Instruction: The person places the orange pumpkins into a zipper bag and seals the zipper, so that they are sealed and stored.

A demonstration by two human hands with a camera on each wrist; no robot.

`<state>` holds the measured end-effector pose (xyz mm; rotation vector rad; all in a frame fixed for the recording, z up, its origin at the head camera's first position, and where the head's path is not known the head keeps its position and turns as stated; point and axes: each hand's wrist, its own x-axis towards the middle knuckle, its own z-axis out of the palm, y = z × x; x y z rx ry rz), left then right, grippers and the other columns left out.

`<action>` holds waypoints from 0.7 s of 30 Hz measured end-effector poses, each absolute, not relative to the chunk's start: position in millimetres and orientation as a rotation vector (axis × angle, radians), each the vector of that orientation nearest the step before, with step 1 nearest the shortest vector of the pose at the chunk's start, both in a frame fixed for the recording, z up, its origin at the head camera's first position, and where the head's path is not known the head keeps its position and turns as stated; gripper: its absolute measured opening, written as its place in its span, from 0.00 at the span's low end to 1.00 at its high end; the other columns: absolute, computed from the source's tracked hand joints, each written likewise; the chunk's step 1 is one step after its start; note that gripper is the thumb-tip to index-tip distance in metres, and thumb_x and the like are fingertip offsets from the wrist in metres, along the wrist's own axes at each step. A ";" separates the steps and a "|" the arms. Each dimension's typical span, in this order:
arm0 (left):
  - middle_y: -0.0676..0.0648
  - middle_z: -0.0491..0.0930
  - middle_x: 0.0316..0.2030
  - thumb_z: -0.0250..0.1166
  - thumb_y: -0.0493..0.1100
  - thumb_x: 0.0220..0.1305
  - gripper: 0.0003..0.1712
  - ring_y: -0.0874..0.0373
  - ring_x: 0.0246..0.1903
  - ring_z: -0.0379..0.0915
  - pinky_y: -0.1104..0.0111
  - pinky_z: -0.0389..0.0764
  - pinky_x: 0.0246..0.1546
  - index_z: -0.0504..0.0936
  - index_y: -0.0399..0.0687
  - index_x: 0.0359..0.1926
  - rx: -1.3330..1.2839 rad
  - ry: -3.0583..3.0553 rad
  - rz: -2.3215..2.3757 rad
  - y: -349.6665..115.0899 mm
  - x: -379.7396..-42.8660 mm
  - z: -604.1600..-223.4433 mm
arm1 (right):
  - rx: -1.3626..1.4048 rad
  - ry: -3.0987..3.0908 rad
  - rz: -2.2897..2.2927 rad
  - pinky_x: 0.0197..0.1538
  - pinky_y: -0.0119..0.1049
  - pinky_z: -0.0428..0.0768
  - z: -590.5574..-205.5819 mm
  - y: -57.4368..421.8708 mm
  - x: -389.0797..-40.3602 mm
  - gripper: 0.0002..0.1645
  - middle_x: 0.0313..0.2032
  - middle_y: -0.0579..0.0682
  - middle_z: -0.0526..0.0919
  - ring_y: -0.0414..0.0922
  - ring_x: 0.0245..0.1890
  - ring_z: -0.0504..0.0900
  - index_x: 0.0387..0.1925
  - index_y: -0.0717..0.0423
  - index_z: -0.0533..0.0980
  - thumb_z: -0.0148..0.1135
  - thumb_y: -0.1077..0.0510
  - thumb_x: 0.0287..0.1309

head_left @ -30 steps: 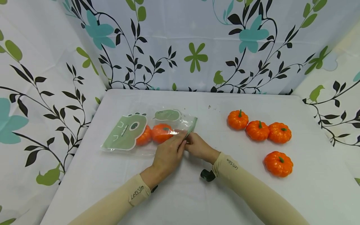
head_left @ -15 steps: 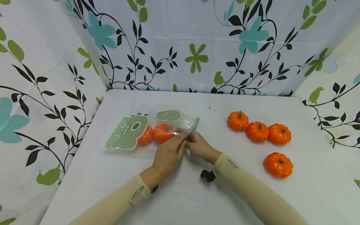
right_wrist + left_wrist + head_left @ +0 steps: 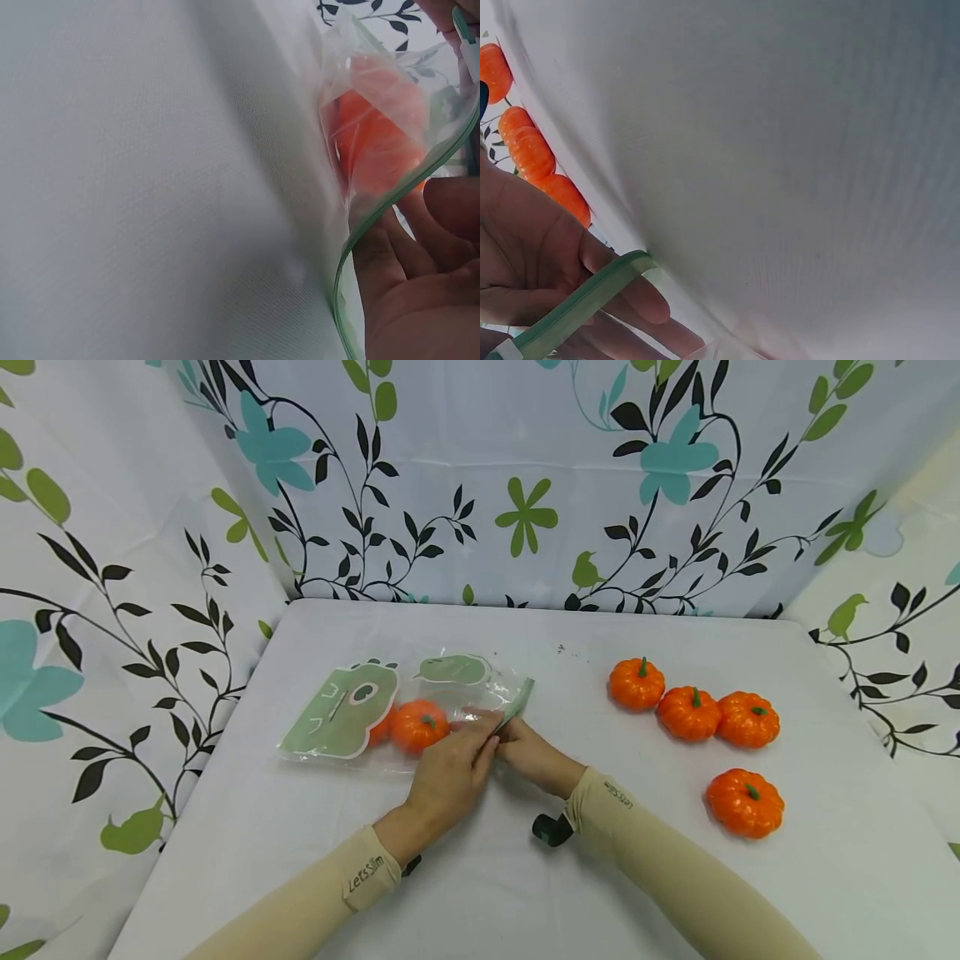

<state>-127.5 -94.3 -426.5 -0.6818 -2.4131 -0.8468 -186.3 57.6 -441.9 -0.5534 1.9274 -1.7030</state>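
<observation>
A clear zip bag [image 3: 341, 714] with a green cartoon print lies on the table's left half, holding two small orange pumpkins [image 3: 420, 727]; the left one is partly behind the print. My left hand [image 3: 452, 772] pinches the bag's mouth edge near its front corner. Through that mouth my right hand [image 3: 536, 756] reaches in, its fingers fairly straight and pointing toward the pumpkins. In the right wrist view, a pumpkin [image 3: 379, 127] shows through the plastic ahead of the right hand's fingers [image 3: 409, 259]. The green zip strip [image 3: 585, 304] crosses that hand in the left wrist view.
Three pumpkins [image 3: 688, 714] sit in a row on the right side of the white table [image 3: 600, 893]. Another pumpkin [image 3: 745, 803] lies nearer to me. A patterned curtain [image 3: 480, 460] hangs behind and at both sides.
The right pumpkin in the bag has shifted left, away from the mouth and closer to the other one. Both hands stay almost where they were.
</observation>
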 end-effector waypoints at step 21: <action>0.43 0.85 0.52 0.71 0.36 0.64 0.24 0.50 0.50 0.83 0.60 0.85 0.48 0.81 0.39 0.61 -0.662 -2.404 -0.811 -95.8 -129.3 -425.9 | -0.602 2.142 -1.560 0.68 0.49 0.70 -426.8 112.4 -175.3 0.33 0.68 0.57 0.72 0.54 0.69 0.70 0.74 0.63 0.61 0.54 0.69 0.70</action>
